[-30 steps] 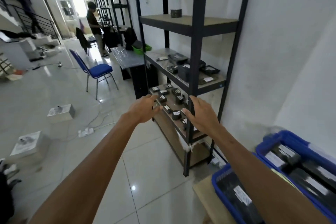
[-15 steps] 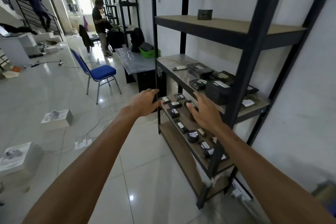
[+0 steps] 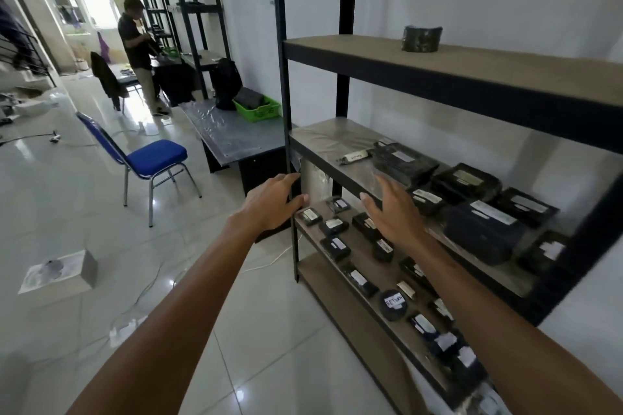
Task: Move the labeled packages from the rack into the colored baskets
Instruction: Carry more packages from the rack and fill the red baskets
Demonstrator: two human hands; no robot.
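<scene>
Before you, the black-framed rack (image 3: 286, 111) carries large labeled packages (image 3: 483, 232) on its middle shelf (image 3: 323, 136), small labeled packages (image 3: 333, 248) on the lower shelf (image 3: 357, 253), and one dark bundle (image 3: 421, 39) up top.

My single view: head-worn, wide-angle, facing forward and down, close before the rack (image 3: 286, 111), floor (image 3: 84, 212) to its left.

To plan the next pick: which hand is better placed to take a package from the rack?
Probably right: the right hand is open over the packages; the left hand is at the corner post.
</scene>
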